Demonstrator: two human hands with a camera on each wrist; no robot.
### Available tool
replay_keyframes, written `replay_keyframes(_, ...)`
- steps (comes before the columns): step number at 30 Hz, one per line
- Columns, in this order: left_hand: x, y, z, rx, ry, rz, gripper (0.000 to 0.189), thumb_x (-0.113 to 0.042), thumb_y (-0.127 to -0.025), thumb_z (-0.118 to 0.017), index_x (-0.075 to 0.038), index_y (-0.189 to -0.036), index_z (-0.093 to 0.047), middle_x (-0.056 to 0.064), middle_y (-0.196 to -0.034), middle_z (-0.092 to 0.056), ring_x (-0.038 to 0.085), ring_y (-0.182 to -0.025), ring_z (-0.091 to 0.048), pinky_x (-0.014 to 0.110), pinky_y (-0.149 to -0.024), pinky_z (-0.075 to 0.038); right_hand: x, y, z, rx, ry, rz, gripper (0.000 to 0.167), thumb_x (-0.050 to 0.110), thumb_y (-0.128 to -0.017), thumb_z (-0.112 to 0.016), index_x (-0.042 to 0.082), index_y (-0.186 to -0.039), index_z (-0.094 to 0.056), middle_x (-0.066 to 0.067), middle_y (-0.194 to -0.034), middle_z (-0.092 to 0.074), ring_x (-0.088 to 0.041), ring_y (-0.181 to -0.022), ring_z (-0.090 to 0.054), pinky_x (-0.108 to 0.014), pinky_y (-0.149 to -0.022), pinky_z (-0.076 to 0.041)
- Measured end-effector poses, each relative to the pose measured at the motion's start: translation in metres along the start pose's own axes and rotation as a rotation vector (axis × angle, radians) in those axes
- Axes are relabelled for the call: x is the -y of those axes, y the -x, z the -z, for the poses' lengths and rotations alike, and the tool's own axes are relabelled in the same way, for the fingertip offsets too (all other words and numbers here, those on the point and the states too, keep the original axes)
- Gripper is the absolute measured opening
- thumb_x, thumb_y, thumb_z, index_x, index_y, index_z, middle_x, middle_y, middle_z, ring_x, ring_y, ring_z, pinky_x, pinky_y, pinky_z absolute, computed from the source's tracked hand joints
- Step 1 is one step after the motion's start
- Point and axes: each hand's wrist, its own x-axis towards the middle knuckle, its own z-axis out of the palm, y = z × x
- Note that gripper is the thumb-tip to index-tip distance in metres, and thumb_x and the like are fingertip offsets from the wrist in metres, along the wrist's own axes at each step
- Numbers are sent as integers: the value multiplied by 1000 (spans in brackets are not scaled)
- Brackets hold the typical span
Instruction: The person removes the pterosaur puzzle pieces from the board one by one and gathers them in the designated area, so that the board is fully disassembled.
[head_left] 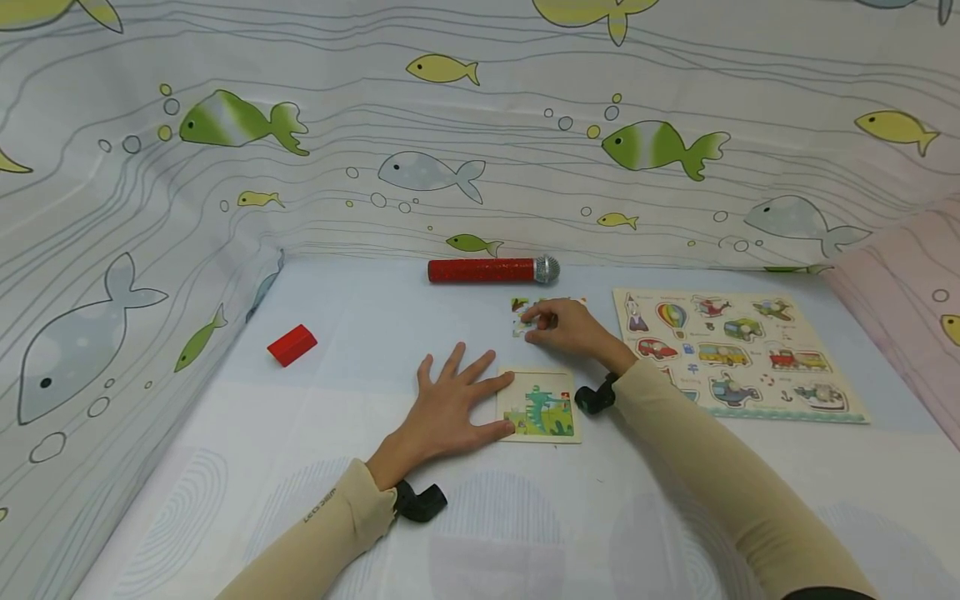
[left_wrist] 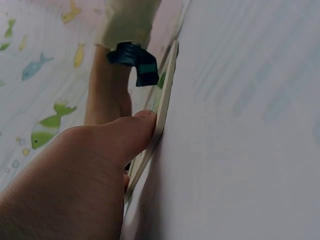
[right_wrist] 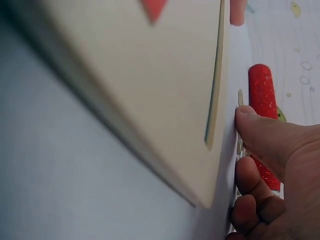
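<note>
A small wooden dinosaur puzzle board (head_left: pixel 538 410) lies at the middle of the table, part of its picture filled in. My left hand (head_left: pixel 450 412) is spread flat beside it, thumb and index finger resting on the board's left edge. In the left wrist view the thumb (left_wrist: pixel 132 132) presses over that edge. My right hand (head_left: pixel 566 327) is behind the board with curled fingers, over several loose puzzle pieces (head_left: pixel 518 307). In the right wrist view the thumb tip is right at a thin piece (right_wrist: pixel 240 95); I cannot tell whether a piece is pinched.
A red toy microphone (head_left: pixel 483 270) with a silver head lies at the back. A red block (head_left: pixel 292 345) is at the left. On the right, a larger wooden vehicle puzzle board (head_left: pixel 697 327) lies beside the right forearm. Fish-print cloth (head_left: pixel 525 192) walls the table.
</note>
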Motion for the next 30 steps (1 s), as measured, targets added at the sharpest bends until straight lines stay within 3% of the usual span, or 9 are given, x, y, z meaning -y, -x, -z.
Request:
replay_keyframes(9,-2,0,-2,-1,-1,-9,72,-74,-87,-55,-41,-151,-47,-3,-168,-31,40,-158,-14,76,-114,-6,-1,9,5,5,-51,-27,28,22,-93,-74,10,-119,-74,-6,-91,-67,-17,-77,-52,-29,-71,-42)
replay_keyframes(15,-2,0,-3,2,2,-7,72,-74,-88,-55,-42,-152,-46,-4,-168,-31,40,-159,-13,76,-114,-5,-3,28,5,-26,-123,66,23,17,-94,-73,8,-115,-75,-6,-89,-67,-14,-71,-49,-25,-65,-40)
replay_keyframes(22,0,0,-3,9,6,-22,73,-72,-89,-54,-40,-154,-43,-8,-167,-31,41,-159,-11,75,-114,-4,4,61,1,110,-213,146,22,15,-93,-75,10,-114,-76,-1,-96,-72,-13,-76,-51,-24,-68,-43)
replay_keyframes(30,1,-1,-2,-20,35,-84,73,-67,-91,-56,-31,-154,-46,-9,-165,-36,40,-159,-12,74,-115,-6,12,85,1,161,-114,163,25,20,-88,-81,18,-113,-78,6,-99,-70,-13,-88,-55,-28,-81,-43)
